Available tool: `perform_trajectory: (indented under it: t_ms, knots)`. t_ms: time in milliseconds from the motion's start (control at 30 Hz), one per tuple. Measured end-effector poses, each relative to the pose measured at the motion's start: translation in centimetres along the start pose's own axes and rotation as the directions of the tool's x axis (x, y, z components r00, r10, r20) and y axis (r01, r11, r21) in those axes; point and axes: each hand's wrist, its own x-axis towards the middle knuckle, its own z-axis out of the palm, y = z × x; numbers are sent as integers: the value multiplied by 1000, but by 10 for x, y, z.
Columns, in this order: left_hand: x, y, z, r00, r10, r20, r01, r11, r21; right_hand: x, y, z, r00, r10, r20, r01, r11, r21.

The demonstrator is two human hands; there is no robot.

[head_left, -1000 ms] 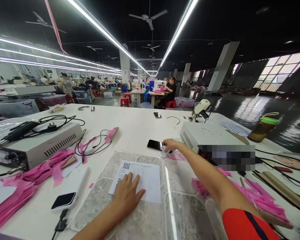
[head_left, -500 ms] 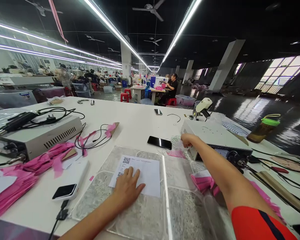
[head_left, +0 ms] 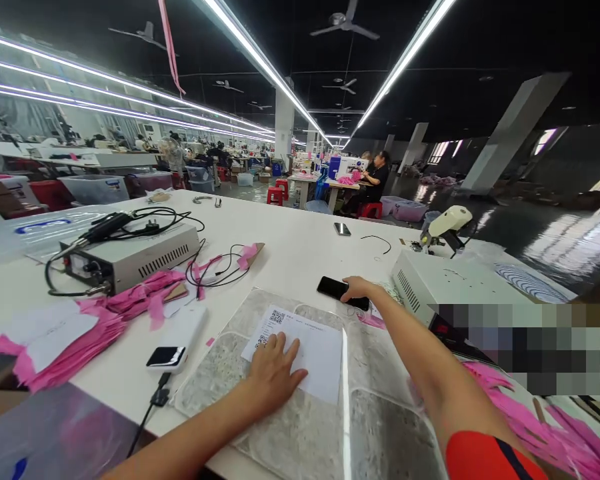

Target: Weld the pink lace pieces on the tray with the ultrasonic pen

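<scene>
A white printed sheet with QR codes [head_left: 315,360] lies on a grey marble-patterned board [head_left: 300,433] at the table's front. My left hand [head_left: 275,370] rests flat on the sheet with its fingers spread. Beyond the board, a black smartphone [head_left: 330,287] lies on the white table. My right hand [head_left: 359,290] reaches across to the phone, and its bent fingers close on the phone's near side. The fingers' undersides are hidden. Beside that hand are a tangle of thin threads [head_left: 393,293] and a scrap of pink cloth [head_left: 373,322].
Metal control boxes stand left [head_left: 155,257] and right [head_left: 440,283], with black cables. Pink fabric pieces [head_left: 85,337] are piled on the left beside a white power bank [head_left: 187,340]. Another phone [head_left: 342,229] lies farther back. A person [head_left: 377,180] sits at a sewing machine beyond the table.
My right hand has moved left from beside the right-hand box onto the black smartphone. My left hand stays on the sheet. The view has turned slightly left.
</scene>
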Motion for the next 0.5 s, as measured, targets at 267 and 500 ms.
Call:
perform_trajectory:
  t_ms: [267,500]
  knots:
    - [-8,-21,9,981,183,-59,-182,983,11,-5,7,-1,996,-40,-83,49,993,110]
    - [-8,-12,1,993,113,-42,-118,983,-141,-35,-5,-35,932,33,-361,152,867,474]
